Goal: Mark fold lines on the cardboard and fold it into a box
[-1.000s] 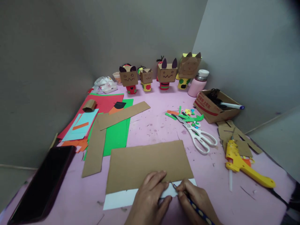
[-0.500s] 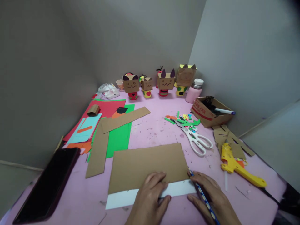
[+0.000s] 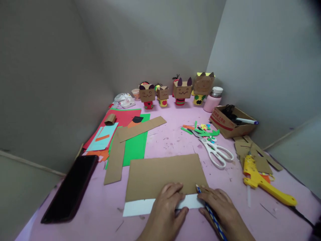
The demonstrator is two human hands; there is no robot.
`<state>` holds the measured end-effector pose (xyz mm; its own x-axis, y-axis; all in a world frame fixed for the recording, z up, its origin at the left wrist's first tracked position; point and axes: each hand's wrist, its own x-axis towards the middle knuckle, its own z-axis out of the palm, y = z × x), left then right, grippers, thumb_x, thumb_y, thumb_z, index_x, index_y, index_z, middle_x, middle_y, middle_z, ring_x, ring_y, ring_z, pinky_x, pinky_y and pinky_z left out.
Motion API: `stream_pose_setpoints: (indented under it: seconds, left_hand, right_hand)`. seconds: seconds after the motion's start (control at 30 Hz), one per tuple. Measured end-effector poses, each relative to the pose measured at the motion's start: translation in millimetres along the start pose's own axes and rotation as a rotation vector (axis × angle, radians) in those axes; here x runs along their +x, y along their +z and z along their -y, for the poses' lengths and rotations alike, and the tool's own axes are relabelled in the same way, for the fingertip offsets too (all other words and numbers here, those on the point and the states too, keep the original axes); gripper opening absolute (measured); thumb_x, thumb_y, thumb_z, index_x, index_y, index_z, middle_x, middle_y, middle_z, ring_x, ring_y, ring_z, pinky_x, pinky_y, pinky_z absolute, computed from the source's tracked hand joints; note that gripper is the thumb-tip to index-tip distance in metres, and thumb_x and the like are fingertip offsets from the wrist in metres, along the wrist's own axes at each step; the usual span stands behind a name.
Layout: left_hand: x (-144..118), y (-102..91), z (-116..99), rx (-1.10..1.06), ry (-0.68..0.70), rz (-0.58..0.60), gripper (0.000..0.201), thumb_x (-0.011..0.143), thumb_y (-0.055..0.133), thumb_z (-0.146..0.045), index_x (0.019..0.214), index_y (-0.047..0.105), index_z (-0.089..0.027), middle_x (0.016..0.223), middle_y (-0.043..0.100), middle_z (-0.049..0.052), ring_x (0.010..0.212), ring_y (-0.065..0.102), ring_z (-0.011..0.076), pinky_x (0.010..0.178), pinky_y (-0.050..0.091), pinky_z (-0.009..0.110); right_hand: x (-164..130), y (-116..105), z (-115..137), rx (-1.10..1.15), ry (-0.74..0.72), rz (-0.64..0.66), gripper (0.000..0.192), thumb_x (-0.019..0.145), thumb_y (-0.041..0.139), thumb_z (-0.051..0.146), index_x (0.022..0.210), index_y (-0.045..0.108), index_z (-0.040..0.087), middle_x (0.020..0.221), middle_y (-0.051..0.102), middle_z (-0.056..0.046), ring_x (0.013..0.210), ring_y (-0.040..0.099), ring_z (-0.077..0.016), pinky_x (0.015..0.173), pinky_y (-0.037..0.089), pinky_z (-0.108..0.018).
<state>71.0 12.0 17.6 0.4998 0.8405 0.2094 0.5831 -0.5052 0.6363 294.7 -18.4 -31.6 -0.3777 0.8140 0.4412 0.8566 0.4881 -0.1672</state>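
Note:
A rectangular piece of brown cardboard (image 3: 165, 170) lies flat on the pink table. Along its near edge runs a white strip (image 3: 139, 208). My left hand (image 3: 167, 209) rests on the strip and the cardboard's near part, fingers bent forward and thumb apart, pressing down. In my right hand (image 3: 218, 204) is a blue patterned pencil (image 3: 213, 217), held slanted. Its tip touches or hovers just over the cardboard, near the strip's upper edge at the right; which of these I cannot tell. Part of the strip is hidden under both hands.
White-handled scissors (image 3: 217, 152) lie by paper scraps (image 3: 200, 129). A yellow glue gun (image 3: 255, 177) is at right, below an open box (image 3: 225, 122). Cardboard strips (image 3: 115, 160), coloured sheets (image 3: 135, 149) and a phone (image 3: 71, 187) are at left. Cardboard-headed figures (image 3: 183, 90) and a pink bottle (image 3: 212, 100) stand behind.
The pencil tip has moved left, from the cardboard's right edge to inside it, along the strip's upper edge. My left hand stays on the strip. The whole view has shifted slightly.

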Motion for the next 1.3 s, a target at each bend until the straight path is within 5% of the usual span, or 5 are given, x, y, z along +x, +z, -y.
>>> stream_pose_setpoints:
  seconds: [0.33,0.47,0.7,0.97,1.3]
  left_hand:
    - [-18,-47.6,24,0.025,-0.049,-0.179,0.02,0.092,0.047,-0.019,0.103,0.064,-0.022,0.099,0.069,0.005,0.094,0.063,0.0173,0.08,0.053,0.032]
    - [-19,-33.1,14,0.172,0.068,-0.004,0.024,0.082,0.063,-0.021,0.107,0.062,-0.02,0.105,0.064,0.008,0.094,0.06,0.0213,0.079,0.052,0.035]
    - [-15,6.0,11,0.408,0.232,-0.059,0.015,0.088,0.055,-0.02,0.102,0.062,-0.02,0.099,0.066,0.006,0.081,0.06,0.0209,0.067,0.05,0.034]
    - [-46,-26.0,32,0.453,0.347,-0.152,0.022,0.096,0.039,-0.021,0.101,0.06,-0.018,0.087,0.069,0.005,0.073,0.063,0.0164,0.063,0.052,0.027]
    - [-61,-35.7,49,0.406,0.227,-0.152,0.027,0.09,0.05,-0.016,0.115,0.058,-0.022,0.103,0.062,0.01,0.086,0.063,0.0178,0.071,0.054,0.027]
  right_hand:
    - [1,-3,6,0.071,0.044,-0.02,0.016,0.089,0.053,0.029,0.101,0.063,0.028,0.105,0.074,-0.005,0.096,0.071,-0.0247,0.076,0.053,-0.038]
    - [11,-11,11,0.178,0.112,-0.019,0.015,0.087,0.054,0.028,0.098,0.065,0.027,0.095,0.076,-0.004,0.085,0.072,-0.0215,0.073,0.054,-0.033]
    - [17,-14,9,0.215,0.223,0.052,0.019,0.09,0.047,0.031,0.092,0.066,0.028,0.09,0.076,-0.002,0.08,0.071,-0.0206,0.073,0.053,-0.034]
    - [15,-17,-3,0.241,0.117,0.049,0.017,0.091,0.05,0.032,0.095,0.067,0.032,0.092,0.076,0.004,0.077,0.073,-0.0174,0.068,0.055,-0.028]
    - [17,-14,14,0.23,0.27,0.003,0.019,0.092,0.048,0.032,0.091,0.067,0.029,0.092,0.076,0.001,0.084,0.071,-0.0193,0.075,0.052,-0.033]
